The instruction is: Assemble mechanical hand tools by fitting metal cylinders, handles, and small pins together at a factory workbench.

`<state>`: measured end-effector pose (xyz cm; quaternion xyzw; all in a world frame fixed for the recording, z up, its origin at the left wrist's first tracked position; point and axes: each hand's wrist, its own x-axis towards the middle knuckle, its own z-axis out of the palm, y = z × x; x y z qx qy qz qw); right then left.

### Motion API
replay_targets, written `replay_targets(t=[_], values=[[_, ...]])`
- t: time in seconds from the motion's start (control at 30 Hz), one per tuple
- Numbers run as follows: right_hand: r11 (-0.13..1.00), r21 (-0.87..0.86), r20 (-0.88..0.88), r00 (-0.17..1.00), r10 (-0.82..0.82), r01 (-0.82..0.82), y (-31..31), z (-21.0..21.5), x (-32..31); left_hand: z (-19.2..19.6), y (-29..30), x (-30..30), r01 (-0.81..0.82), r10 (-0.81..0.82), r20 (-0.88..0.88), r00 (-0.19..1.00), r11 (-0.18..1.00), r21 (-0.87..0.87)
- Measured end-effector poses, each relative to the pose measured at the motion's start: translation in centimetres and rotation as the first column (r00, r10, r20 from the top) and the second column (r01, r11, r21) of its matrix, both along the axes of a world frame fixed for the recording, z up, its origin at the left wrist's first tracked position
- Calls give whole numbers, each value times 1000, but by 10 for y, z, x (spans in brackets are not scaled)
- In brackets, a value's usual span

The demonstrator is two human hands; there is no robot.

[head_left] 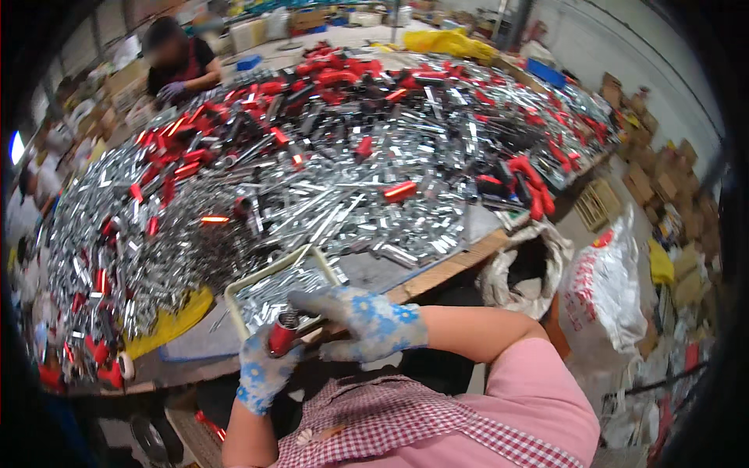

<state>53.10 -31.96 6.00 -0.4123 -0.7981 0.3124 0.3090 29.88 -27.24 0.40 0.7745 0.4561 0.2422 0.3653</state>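
My left hand [264, 377], in a pale glove with blue flowers, is closed around a red cylindrical handle [282, 340] with a coiled-looking metal piece at its upper end. From the right comes my right hand [374, 321] in a matching glove. Its dark-tipped fingers are bent over the metal end of the handle; whatever lies between them is hidden. Just beyond both hands, at the table edge, a cream tray [231, 300] holds many thin silver metal pieces.
A huge heap of silver metal parts [374, 210] and red handles covers the table. Yellow cloth [168, 331] lies at left. Right of the wooden edge [468, 256] stand an open white sack [499, 285] and a plastic bag [605, 288]. Another person [183, 66] works at far left.
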Motion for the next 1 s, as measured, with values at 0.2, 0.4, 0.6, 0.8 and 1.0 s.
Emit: replay_targets(t=[0.2,0.4,0.6,0.8,1.0], values=[[997,-74,-104,995,-4,-4,-3,1,5,1,1,15,-8,6,22,1000,998,69],[993,-84,-56,995,77,-81,6,5,-11,3,0,-5,-103,100,37,994,989,105],[998,47,37,999,-32,31,14,6,-22,4,6,-19,-24,19,24,1000,968,251],[992,-79,-85,992,90,-97,38,-4,-36,3,7,-48,-144,135,124,983,988,59],[991,-38,55,990,128,-126,75,1,-55,-25,15,-81,-275,336,263,905,931,-242]])
